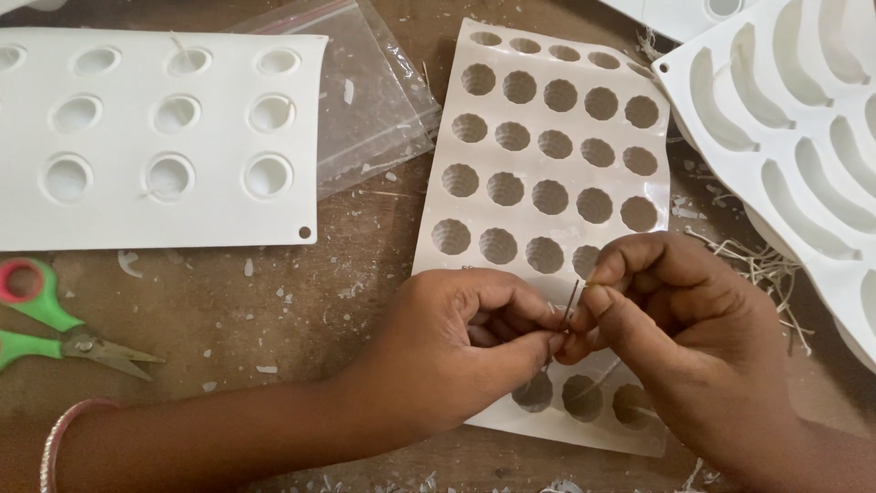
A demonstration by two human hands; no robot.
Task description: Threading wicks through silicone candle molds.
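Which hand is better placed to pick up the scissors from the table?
Left, probably. The left hand is nearer the scissors, which lie at the left edge; the right hand works farther off.

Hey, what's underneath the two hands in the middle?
Under the left hand and right hand lies the white mould with round dimpled cavities. Three cavities show below the fingers; the hands cover part of that end, so those cavities cannot be seen.

Soft even daylight, faint shadows, sharp focus
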